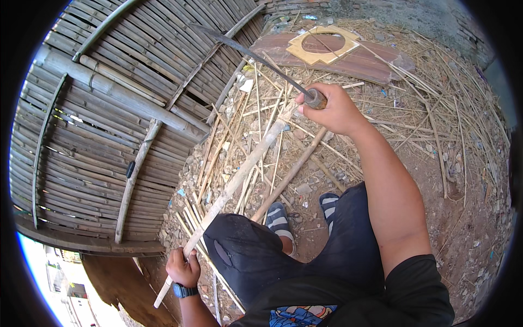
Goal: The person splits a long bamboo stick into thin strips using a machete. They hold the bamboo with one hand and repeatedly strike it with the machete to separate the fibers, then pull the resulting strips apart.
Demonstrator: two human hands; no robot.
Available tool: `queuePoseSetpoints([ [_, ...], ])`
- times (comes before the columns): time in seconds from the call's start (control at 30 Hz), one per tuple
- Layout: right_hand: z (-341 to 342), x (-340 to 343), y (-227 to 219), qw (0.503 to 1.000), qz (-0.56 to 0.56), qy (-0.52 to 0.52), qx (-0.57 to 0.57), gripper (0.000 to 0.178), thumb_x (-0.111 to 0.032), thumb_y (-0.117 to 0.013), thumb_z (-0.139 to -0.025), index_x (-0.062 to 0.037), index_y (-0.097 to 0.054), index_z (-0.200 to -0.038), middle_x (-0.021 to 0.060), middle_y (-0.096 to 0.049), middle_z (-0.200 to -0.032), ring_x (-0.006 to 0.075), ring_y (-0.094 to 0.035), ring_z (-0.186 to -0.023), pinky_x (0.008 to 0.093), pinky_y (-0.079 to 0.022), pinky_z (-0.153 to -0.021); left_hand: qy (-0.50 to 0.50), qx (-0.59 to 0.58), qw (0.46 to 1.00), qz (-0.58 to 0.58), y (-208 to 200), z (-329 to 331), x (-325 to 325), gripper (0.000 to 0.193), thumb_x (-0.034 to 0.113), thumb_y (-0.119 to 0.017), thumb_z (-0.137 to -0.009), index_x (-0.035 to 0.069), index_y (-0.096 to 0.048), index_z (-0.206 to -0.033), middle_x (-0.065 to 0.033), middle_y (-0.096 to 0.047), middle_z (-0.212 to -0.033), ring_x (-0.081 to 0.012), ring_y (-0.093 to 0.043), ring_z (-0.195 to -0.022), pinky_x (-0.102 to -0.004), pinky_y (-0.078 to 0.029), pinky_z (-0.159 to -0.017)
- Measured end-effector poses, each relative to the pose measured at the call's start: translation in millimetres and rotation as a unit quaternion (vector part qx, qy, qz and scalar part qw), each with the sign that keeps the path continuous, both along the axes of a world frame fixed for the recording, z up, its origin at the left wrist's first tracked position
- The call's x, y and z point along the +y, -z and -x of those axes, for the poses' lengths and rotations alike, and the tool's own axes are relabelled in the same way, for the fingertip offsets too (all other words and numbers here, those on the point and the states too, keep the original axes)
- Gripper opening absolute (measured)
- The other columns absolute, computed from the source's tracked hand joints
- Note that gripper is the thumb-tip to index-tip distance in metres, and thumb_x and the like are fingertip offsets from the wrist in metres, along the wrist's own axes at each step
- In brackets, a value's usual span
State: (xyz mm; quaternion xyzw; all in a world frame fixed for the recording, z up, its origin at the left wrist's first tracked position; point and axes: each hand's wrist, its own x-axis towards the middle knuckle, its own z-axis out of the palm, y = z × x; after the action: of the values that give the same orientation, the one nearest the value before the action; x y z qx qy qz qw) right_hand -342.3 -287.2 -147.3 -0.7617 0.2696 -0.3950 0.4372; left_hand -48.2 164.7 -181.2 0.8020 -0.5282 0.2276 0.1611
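My right hand [336,110] is closed around the short wooden handle of a machete [278,72]. Its long dark blade points up and to the left. At the lower left, my left hand [183,267], with a watch on the wrist, grips a long pale pole [233,184] near its lower end. The pole slants up across my left knee, and its far end looks splintered just below and left of the machete handle. From this angle I cannot tell whether the blade touches the pole.
Thin strips and sticks [436,125] litter the dirt floor. A brown board [376,64] bears a yellowish frame with a round hole [298,50]. Another pole [297,166] lies before my feet. A bamboo-slat wall [92,141] stands at left, a masonry wall [414,19] behind.
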Motion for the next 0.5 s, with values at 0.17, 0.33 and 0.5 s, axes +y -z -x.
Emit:
queuePoseSetpoints([
  [0.17, 1, -2, 0, 0.997, 0.053, 0.031, 0.052, 0.023, -0.015, -0.078, -0.083, -0.0008, -0.072, -0.101, 0.0093, -0.072, -0.088, 0.0147, -0.067, -0.083, 0.0319, -0.052, -0.078, 0.014, 0.003, 1.0, -0.007, -2, 0, -4, 0.036, 0.035, -0.064, -0.096, 0.002, -0.059, -0.084, -0.0162, -0.051, -0.066, -0.0375, -0.051, -0.057, -0.0453, -0.038, -0.051],
  [0.33, 3, 6, -8, 0.984, 0.134, 0.066, 0.095, 0.029, -0.014, -0.077, -0.078, 0.0, -0.072, -0.102, 0.0162, -0.071, -0.081, 0.0235, -0.069, -0.074, 0.0359, -0.052, -0.071, -0.016, 0.039, 0.997, -0.059, -17, 6, -5, 0.033, 0.032, -0.065, -0.094, 0.001, -0.062, -0.086, -0.0177, -0.056, -0.069, -0.0402, -0.056, -0.059, -0.0468, -0.043, -0.053],
  [0.5, 5, 5, -13, 0.964, 0.172, 0.022, 0.2, 0.025, -0.013, -0.074, -0.076, -0.002, -0.071, -0.099, 0.017, -0.07, -0.08, 0.0262, -0.067, -0.072, 0.0383, -0.051, -0.07, 0.003, 0.08, 0.994, -0.069, -30, 4, -2, 0.038, 0.034, -0.06, -0.097, 0.001, -0.059, -0.078, -0.0191, -0.053, -0.065, -0.0424, -0.054, -0.058, -0.0477, -0.04, -0.051],
])
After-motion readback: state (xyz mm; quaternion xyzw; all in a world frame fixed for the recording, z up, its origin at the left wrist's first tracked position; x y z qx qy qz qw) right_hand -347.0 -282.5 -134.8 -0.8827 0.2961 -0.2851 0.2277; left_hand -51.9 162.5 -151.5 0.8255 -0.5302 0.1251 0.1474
